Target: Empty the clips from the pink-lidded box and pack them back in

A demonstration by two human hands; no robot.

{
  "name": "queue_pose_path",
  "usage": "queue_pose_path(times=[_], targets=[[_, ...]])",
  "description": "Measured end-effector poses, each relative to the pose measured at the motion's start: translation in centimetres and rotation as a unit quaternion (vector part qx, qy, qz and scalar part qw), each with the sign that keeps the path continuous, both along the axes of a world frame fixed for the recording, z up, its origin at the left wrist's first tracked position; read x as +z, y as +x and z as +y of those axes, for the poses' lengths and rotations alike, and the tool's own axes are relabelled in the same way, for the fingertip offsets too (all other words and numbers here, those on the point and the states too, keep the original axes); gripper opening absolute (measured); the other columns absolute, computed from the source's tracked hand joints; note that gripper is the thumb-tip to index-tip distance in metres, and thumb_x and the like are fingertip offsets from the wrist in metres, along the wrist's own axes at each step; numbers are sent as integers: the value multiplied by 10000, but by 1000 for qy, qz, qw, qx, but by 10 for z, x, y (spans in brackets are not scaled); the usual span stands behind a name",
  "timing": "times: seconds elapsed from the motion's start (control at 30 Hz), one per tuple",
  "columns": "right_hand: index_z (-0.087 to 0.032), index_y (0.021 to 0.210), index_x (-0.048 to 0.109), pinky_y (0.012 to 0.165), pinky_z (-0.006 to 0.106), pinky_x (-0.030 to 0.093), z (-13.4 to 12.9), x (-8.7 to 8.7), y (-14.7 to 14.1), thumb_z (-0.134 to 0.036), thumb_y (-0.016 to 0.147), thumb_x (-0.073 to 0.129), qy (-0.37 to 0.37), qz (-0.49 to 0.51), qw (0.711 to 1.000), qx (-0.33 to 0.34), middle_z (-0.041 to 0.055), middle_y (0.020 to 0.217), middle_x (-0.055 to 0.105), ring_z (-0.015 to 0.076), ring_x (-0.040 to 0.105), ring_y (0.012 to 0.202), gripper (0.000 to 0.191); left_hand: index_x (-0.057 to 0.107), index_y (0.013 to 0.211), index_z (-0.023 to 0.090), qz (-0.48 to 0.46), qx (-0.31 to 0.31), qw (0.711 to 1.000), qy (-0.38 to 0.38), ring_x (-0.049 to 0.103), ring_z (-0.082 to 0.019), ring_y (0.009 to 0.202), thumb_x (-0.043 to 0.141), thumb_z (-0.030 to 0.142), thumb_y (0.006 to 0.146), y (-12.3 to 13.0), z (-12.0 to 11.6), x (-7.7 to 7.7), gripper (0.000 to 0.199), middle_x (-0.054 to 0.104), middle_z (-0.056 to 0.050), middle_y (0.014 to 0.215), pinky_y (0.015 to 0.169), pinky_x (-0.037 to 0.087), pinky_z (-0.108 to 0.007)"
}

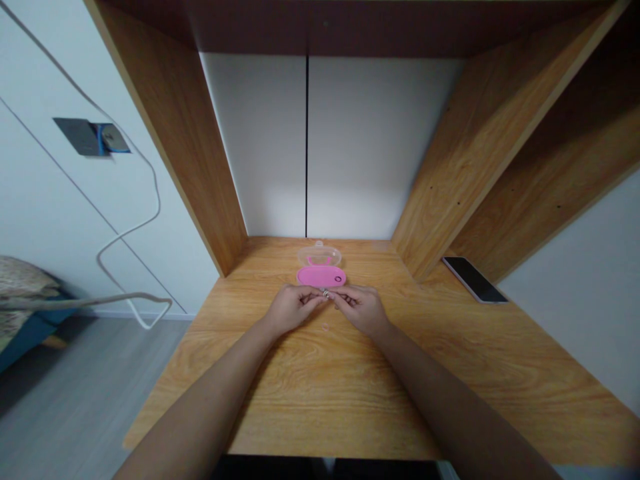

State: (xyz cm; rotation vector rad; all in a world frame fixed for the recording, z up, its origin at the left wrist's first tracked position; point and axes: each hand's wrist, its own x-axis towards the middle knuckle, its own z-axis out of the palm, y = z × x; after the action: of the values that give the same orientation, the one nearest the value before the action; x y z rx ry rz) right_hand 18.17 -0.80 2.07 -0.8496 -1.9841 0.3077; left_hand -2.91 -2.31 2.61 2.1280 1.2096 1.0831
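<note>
My left hand (295,308) and my right hand (363,308) meet near the middle of the desk, fingertips pinched together. Between them is a small silvery, coil-like piece (325,293), partly covered by the fingers and too small to name surely. Just beyond the fingers lies an oblong pink case (320,275), with a small dark ring (338,279) at its right end. Behind it stands a clear plastic lid (305,256), with some pink showing through. A small pale pink loop (325,327) rests on the wood between my wrists.
The wooden desk (330,400) sits between upright side panels (165,133), under a dark shelf (325,27). A phone (475,280) lies at the right near the wall. At the left, a white cable (155,180) hangs before the wall, near an open socket (93,137).
</note>
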Motion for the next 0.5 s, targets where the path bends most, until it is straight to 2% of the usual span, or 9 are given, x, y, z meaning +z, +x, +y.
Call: queue_pose_path(times=[0.23, 0.5], targets=[[-242, 997, 811, 623, 238, 543, 0, 2, -1, -290, 928, 651, -5, -2, 1000, 20, 35, 805, 792, 144, 692, 615, 180, 801, 981, 169, 10, -14, 1000, 6, 368, -72, 503, 631, 334, 915, -1, 0, 0, 245, 540, 43, 538, 544, 322, -190], [-249, 992, 807, 621, 246, 547, 1, -1, 0, -293, 919, 657, -3, -7, 1000, 16, 34, 838, 798, 140, 681, 595, 173, 796, 998, 170, 11, -8, 1000, -4, 359, -71, 490, 616, 371, 911, 1, -2, 0, 283, 480, 56, 524, 521, 301, -192]])
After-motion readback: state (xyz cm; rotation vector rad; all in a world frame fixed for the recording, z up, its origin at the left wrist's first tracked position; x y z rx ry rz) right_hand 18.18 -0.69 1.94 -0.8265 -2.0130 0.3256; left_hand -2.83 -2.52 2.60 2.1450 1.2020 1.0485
